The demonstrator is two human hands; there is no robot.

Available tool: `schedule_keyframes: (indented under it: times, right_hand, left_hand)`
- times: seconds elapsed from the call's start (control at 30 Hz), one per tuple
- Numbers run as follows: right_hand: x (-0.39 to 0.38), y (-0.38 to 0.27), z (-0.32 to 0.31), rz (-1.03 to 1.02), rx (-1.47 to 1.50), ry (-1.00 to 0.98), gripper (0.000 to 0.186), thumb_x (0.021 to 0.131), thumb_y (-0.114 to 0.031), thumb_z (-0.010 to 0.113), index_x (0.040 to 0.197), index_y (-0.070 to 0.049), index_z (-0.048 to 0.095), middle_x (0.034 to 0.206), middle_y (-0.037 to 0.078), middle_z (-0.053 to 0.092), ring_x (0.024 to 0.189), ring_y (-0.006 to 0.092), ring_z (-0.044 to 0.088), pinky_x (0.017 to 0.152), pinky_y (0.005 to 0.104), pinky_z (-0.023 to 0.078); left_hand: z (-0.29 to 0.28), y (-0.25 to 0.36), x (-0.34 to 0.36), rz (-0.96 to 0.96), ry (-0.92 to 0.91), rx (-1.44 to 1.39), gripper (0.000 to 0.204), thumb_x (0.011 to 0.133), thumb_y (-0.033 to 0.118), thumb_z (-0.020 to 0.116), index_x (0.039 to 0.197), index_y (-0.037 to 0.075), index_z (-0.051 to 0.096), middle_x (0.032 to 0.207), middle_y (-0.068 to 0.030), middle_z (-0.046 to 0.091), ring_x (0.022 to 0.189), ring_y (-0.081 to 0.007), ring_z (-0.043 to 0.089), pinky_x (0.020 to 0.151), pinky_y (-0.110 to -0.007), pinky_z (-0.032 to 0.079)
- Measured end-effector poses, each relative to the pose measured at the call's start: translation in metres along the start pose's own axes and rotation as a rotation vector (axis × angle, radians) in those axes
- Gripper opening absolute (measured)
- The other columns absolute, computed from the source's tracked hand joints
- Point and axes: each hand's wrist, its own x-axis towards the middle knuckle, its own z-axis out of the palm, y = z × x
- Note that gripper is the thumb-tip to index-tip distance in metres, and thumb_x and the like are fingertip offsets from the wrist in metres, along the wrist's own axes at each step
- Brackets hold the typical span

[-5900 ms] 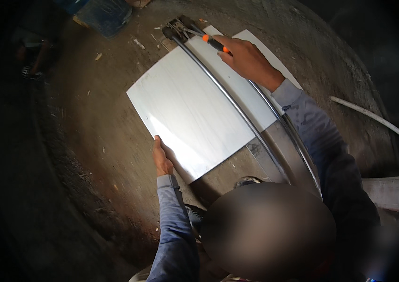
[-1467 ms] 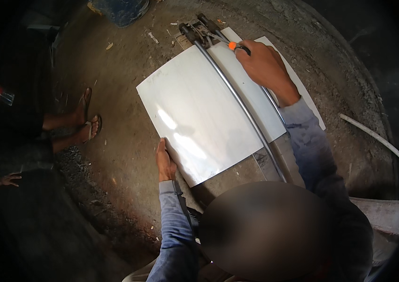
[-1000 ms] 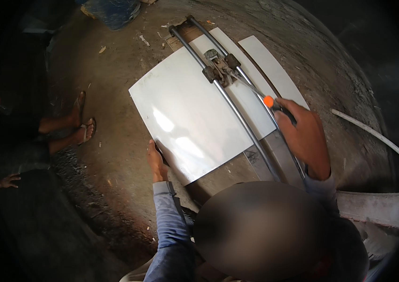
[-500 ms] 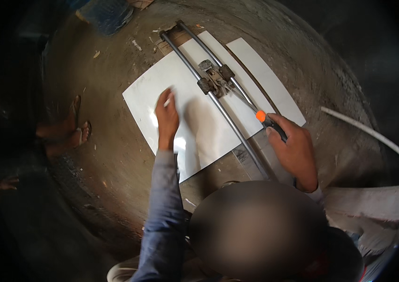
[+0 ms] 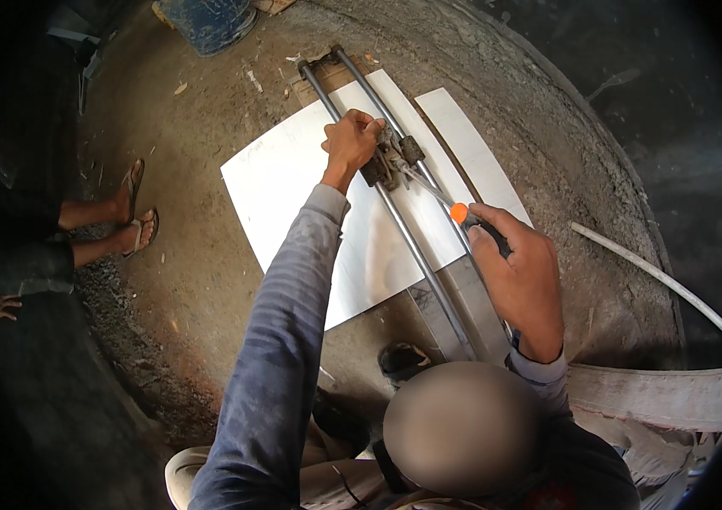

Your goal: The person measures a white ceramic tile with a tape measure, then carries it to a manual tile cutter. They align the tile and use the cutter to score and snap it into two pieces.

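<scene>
Over glossy tile (image 5: 280,191), right fingers (image 5: 499,218) grasping orange-tipped handle (image 5: 460,213), left fingers (image 5: 372,126), hold unclear.

The head view comes from the left one of two head-worn, side-by-side fisheye cameras. Set upright, it looks steeply down from close above the left hand (image 5: 351,146) and the right hand (image 5: 521,274), covering a broad stretch of floor (image 5: 195,170) whose right-hand edge bows outward toward the dark round rim.

Light glares off the white panel (image 5: 280,183); I see shadow on the floor (image 5: 187,161) beside it. The floor's outer edges bend into darkness, and blur masks the person's head (image 5: 463,425).
</scene>
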Motion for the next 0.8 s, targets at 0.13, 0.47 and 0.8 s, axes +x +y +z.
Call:
schedule_keyframes:
  times: [0.13,0.47,0.8]
  right_hand:
    - [-0.013,0.008,0.0,-0.016,-0.038,-0.012,0.034,0.096,-0.016,0.065,0.125,0.001,0.069,0.106,0.025,0.074,0.094,0.0415,0.074,0.085,0.045,0.056]
    - [-0.053,0.054,0.013,0.103,-0.091,-0.064,0.037,0.097,-0.017,0.066,0.128,0.003,0.064,0.114,0.026,0.072,0.102,0.0436,0.072,0.089,0.0474,0.055]
    - [-0.035,0.06,0.039,0.059,-0.068,-0.014,0.035,0.099,-0.018,0.066,0.127,0.002,0.064,0.11,0.025,0.072,0.1,0.0433,0.071,0.086,0.0482,0.055]
  left_hand:
    - [0.0,0.006,-0.02,0.047,0.068,-0.237,0.029,0.097,0.032,0.076,0.102,0.003,0.073,0.093,-0.0063,0.074,0.085,-0.0156,0.067,0.083,-0.032,0.051]
    - [-0.008,-0.009,-0.085,0.213,0.113,-0.439,0.029,0.104,0.027,0.067,0.118,0.003,0.073,0.11,-0.0126,0.076,0.103,-0.024,0.07,0.092,-0.036,0.054]
    - [-0.091,-0.248,-0.218,-0.706,0.434,-0.307,0.055,0.104,0.046,0.063,0.119,-0.006,0.065,0.123,-0.0202,0.065,0.113,-0.0312,0.062,0.1,-0.046,0.048]
